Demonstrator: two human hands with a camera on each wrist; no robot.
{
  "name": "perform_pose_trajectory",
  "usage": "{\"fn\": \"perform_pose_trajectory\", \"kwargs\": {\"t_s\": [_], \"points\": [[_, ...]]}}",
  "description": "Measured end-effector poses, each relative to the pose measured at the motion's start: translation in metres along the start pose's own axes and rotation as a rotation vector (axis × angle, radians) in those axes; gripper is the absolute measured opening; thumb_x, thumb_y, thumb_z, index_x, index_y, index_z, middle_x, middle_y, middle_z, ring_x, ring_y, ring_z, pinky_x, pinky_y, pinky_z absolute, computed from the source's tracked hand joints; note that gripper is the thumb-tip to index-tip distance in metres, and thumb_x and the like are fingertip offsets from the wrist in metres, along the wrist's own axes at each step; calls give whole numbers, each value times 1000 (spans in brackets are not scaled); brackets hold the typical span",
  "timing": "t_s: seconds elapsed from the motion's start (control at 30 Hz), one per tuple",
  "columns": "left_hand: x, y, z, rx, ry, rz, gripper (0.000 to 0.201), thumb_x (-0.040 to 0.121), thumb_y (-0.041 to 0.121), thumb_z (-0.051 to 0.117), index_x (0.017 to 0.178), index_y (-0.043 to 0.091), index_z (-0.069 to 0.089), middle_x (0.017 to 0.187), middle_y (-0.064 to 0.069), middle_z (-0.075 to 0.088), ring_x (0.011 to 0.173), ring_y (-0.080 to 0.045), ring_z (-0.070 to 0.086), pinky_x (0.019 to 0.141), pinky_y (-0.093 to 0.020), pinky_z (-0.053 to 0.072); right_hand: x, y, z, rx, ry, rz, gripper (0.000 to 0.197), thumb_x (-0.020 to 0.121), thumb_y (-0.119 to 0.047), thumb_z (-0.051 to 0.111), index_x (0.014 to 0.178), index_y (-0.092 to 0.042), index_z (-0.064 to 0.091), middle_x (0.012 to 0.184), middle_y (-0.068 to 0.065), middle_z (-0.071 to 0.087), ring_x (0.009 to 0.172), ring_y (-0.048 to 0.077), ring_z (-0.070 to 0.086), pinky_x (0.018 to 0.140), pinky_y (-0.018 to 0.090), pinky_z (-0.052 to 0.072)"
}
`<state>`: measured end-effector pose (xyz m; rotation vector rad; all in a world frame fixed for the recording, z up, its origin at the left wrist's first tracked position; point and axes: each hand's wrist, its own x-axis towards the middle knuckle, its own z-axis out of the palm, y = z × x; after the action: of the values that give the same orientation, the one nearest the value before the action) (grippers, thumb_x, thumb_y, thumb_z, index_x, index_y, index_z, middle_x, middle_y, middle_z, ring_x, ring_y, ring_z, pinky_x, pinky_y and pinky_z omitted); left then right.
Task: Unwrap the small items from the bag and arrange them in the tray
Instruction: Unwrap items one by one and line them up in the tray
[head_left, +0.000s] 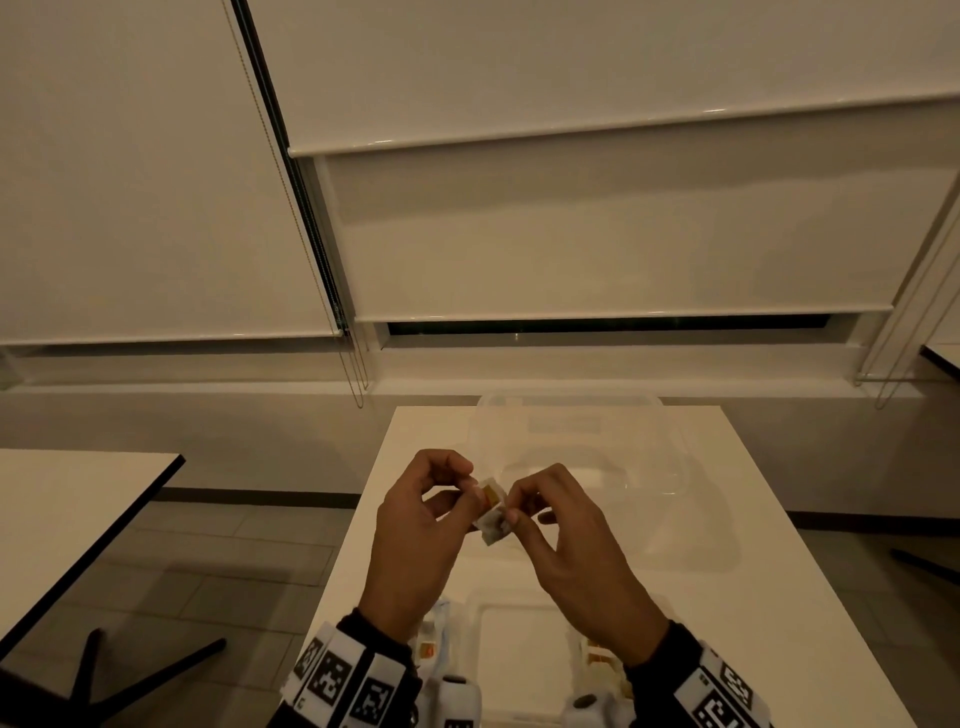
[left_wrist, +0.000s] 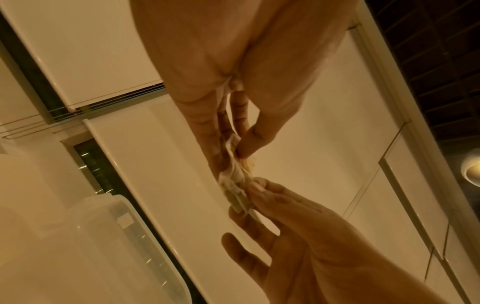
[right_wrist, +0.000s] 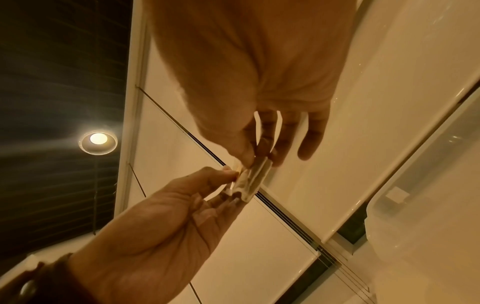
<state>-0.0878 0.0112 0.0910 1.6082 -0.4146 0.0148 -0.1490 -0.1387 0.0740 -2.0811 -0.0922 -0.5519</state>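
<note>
Above the white table (head_left: 727, 519), both hands hold one small item (head_left: 493, 512) in a crinkled pale wrapper with a yellow-orange part showing at its top. My left hand (head_left: 470, 493) pinches the upper end between thumb and fingers. My right hand (head_left: 511, 508) pinches the lower, grey-white part of the wrapper. In the left wrist view the left hand (left_wrist: 235, 149) holds the top of the item (left_wrist: 235, 181) and the right hand (left_wrist: 250, 188) its lower half. In the right wrist view the right hand (right_wrist: 255, 162) and the left hand (right_wrist: 233, 175) meet on the item (right_wrist: 252, 181).
A clear plastic tub (head_left: 576, 447) stands at the far end of the table, also seen as the tub (left_wrist: 103, 236) and the tub (right_wrist: 428, 185). A white tray (head_left: 519, 649) lies near the front edge between my wrists, with small packets (head_left: 428, 647) on its left. Another table (head_left: 78, 499) stands at the left.
</note>
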Motion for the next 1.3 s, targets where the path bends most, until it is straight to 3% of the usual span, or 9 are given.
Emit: {"fn": "perform_pose_trajectory", "kwargs": {"t_s": [0.2,0.37,0.5,0.67,0.9,1.03,1.1,1.2,1.3], "points": [[-1,-1,5,0,-32,4,17,91,2,67,95,18,63,93,-6,67,89,-31,70,82,-47,62,2,-1,-5,181,-135,158,10,103,-17,47,93,-18,51,103,3,62,92,7,66,79,16,49],[-1,5,8,-126,-34,-51,13,92,-3,63,100,8,61,99,-12,67,90,-27,73,72,-32,61,3,3,-8,156,-43,117,8,100,-20,53,92,-21,53,101,1,61,89,14,68,83,31,55],[0,7,13,-125,-40,-68,12,93,-2,62,101,7,60,101,-14,65,84,-21,73,70,-29,60,1,4,-8,38,5,12,11,101,-19,51,91,-24,53,100,-10,50,92,12,60,85,21,51],[4,6,23,-160,-130,-195,13,94,10,66,106,6,64,105,-15,68,92,-23,74,75,-33,62,2,10,-15,86,37,59,12,103,-14,45,94,-20,51,102,-4,49,88,9,62,78,15,48],[8,-19,43,-34,-186,-173,6,93,14,68,94,8,70,95,-8,72,85,-21,74,74,-35,63,-13,38,-21,70,2,118,14,102,-8,46,100,-20,53,103,-4,49,90,9,57,76,19,51],[10,-57,54,181,-261,-137,8,95,13,64,90,18,68,89,7,70,77,-18,71,71,-34,62,-21,69,-21,-3,-103,253,12,99,-12,53,93,-21,57,99,-4,53,84,12,58,73,27,51],[8,-80,58,329,-342,-136,7,95,19,65,90,24,67,88,12,68,75,-15,68,71,-29,59,-25,89,-22,-88,-170,320,8,95,-16,58,92,-23,56,98,-5,54,84,8,57,75,20,47],[5,-112,64,504,-463,-144,2,94,24,66,94,25,67,93,11,69,70,-7,61,72,-25,53,-29,111,-22,-86,-217,325,21,89,-21,68,107,-25,59,103,-7,59,86,4,61,74,9,45],[8,-129,70,577,-543,-182,1,94,27,66,93,28,66,95,9,70,64,-1,58,73,-28,53,-28,127,-13,-95,-271,342,20,90,-27,70,108,-25,64,97,-9,67,84,5,63,76,14,50]]}}
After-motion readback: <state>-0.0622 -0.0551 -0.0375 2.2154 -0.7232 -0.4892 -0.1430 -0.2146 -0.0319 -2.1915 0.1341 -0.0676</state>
